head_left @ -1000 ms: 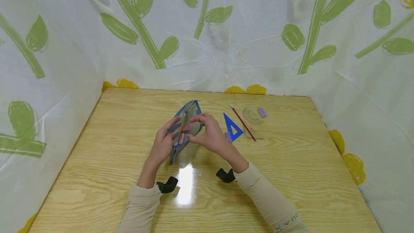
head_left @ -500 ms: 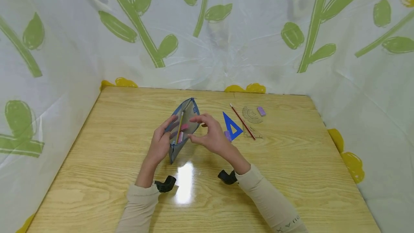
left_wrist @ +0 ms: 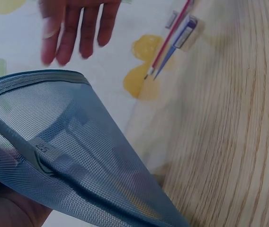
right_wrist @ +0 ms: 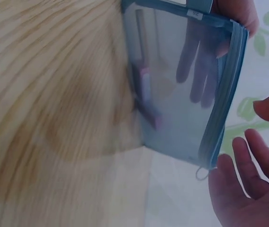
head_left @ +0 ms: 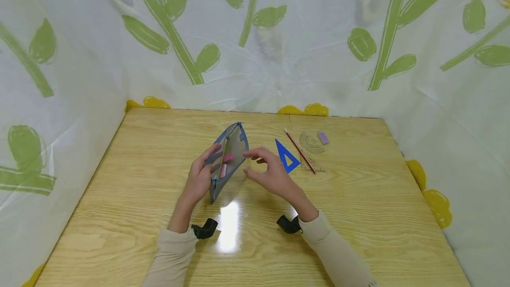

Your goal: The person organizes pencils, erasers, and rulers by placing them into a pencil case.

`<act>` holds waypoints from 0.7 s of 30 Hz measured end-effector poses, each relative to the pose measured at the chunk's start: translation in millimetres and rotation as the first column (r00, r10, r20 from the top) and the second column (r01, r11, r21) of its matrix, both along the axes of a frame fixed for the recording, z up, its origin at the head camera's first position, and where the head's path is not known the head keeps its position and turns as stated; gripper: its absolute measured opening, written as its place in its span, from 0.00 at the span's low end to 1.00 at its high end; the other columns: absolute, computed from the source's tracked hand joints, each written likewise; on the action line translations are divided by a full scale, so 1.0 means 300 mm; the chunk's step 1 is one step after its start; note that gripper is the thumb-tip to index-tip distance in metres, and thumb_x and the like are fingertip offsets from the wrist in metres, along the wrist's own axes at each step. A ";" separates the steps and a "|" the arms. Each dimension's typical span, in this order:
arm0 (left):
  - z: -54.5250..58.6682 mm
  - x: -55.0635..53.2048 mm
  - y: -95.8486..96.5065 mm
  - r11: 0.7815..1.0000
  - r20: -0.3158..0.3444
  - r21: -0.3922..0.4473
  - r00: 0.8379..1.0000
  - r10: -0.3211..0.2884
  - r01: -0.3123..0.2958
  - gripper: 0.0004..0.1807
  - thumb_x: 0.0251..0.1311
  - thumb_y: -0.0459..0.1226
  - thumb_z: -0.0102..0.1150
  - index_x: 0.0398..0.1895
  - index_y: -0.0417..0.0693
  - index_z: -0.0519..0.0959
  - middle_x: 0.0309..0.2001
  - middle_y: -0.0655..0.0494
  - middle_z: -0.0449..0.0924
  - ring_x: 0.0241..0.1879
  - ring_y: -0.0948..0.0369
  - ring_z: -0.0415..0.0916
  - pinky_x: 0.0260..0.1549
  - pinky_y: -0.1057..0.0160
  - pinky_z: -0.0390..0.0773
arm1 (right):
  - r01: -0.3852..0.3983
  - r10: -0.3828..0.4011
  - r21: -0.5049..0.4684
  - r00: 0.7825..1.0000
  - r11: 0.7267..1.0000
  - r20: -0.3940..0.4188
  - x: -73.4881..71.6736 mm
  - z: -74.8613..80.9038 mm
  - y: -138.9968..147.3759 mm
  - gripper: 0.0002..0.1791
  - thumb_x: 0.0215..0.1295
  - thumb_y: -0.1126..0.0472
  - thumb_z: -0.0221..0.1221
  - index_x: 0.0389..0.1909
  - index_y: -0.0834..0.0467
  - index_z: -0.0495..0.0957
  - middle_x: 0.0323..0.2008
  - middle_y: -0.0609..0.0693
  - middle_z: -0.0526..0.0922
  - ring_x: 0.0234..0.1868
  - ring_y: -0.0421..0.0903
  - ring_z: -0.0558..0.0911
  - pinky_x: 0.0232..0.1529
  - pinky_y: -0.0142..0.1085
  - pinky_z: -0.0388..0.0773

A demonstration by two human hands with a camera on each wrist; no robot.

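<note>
My left hand [head_left: 199, 177] holds a blue mesh zip pencil case [head_left: 237, 146] above the table, tilted with its zipped mouth spread apart. Some of the left fingers reach inside and show through the mesh in the right wrist view. A pencil [head_left: 224, 153] stands lengthwise in the case. Beside it lie a pink eraser [head_left: 228, 158] and a pink-and-white eraser [head_left: 223, 170]. To the right of the case is my right hand [head_left: 272, 174], holding nothing, its fingers loosely bent and the fingertips close to the case's rim.
Right of the hands lie a blue set square [head_left: 284, 154], a red pencil [head_left: 296, 146], a clear protractor [head_left: 311, 142], a clear set square [head_left: 316, 167] and a purple eraser [head_left: 323, 138]. The left wrist view shows another purple eraser [left_wrist: 185, 33] on the blue set square. Flower-printed sheets wall the table.
My right hand has drawn back to the right from the case's mouth and now covers the nearer purple eraser in the head view. The left hand keeps its hold on the pencil case.
</note>
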State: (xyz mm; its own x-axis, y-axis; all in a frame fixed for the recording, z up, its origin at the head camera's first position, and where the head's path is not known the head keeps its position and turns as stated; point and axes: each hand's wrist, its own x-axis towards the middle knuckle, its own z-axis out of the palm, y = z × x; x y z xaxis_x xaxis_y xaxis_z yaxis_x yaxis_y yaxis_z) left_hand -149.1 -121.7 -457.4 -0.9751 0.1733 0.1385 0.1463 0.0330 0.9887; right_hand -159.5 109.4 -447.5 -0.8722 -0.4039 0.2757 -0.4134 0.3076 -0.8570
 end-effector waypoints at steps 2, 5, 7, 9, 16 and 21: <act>0.000 0.001 -0.001 1.000 0.002 0.001 1.000 0.001 -0.001 0.33 0.67 0.22 0.23 0.77 0.30 0.54 0.76 0.33 0.56 0.74 0.37 0.58 0.69 0.37 0.65 | 0.004 -0.004 -0.001 1.000 1.000 0.015 0.008 -0.008 0.019 0.19 0.66 0.66 0.65 0.57 0.60 0.80 0.55 0.58 0.82 0.56 0.63 0.77 0.57 0.62 0.77; -0.001 0.003 -0.003 1.000 0.007 -0.003 1.000 0.004 -0.004 0.33 0.67 0.22 0.23 0.77 0.30 0.55 0.76 0.33 0.56 0.74 0.37 0.58 0.69 0.38 0.65 | 0.012 -0.012 0.006 0.999 1.000 0.042 0.023 -0.025 0.051 0.17 0.67 0.65 0.64 0.57 0.59 0.80 0.56 0.61 0.81 0.56 0.64 0.77 0.57 0.63 0.76; -0.001 0.002 -0.006 1.000 0.008 -0.005 1.000 0.010 -0.010 0.33 0.66 0.21 0.23 0.77 0.30 0.55 0.76 0.33 0.57 0.74 0.37 0.59 0.68 0.38 0.66 | 0.022 -0.023 0.018 0.998 1.000 0.061 0.033 -0.036 0.073 0.17 0.67 0.66 0.64 0.57 0.59 0.80 0.56 0.61 0.81 0.56 0.64 0.78 0.58 0.62 0.77; 0.001 -0.003 -0.008 1.000 0.001 -0.005 1.000 0.011 -0.011 0.33 0.67 0.22 0.23 0.77 0.30 0.55 0.76 0.33 0.57 0.74 0.37 0.59 0.68 0.39 0.66 | 0.034 -0.037 0.034 0.997 0.999 0.069 0.040 -0.046 0.095 0.18 0.67 0.66 0.64 0.57 0.60 0.79 0.56 0.61 0.81 0.56 0.64 0.78 0.57 0.61 0.77; -0.004 -0.008 -0.018 1.000 0.010 0.002 1.000 0.023 -0.023 0.34 0.67 0.22 0.23 0.77 0.31 0.55 0.76 0.35 0.58 0.73 0.38 0.61 0.68 0.41 0.67 | 0.060 -0.065 0.055 0.994 0.997 0.087 0.067 -0.065 0.165 0.21 0.65 0.69 0.65 0.59 0.65 0.78 0.57 0.64 0.80 0.55 0.64 0.78 0.56 0.61 0.77; -0.008 -0.004 -0.016 1.000 0.011 0.008 1.000 0.027 -0.027 0.33 0.67 0.22 0.23 0.77 0.31 0.55 0.75 0.34 0.58 0.73 0.38 0.61 0.67 0.41 0.68 | 0.060 -0.067 0.092 0.995 0.994 0.079 0.066 -0.079 0.205 0.24 0.63 0.71 0.65 0.60 0.69 0.75 0.57 0.67 0.79 0.53 0.64 0.79 0.55 0.59 0.79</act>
State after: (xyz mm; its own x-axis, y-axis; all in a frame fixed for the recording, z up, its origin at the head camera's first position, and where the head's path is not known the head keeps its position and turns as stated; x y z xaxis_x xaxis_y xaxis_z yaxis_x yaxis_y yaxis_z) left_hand -150.2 -126.6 -459.8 -0.9809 0.1458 0.1288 0.1344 0.0290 0.9905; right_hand -139.7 170.9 -471.2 -0.9150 -0.3667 0.1680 -0.3204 0.4078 -0.8550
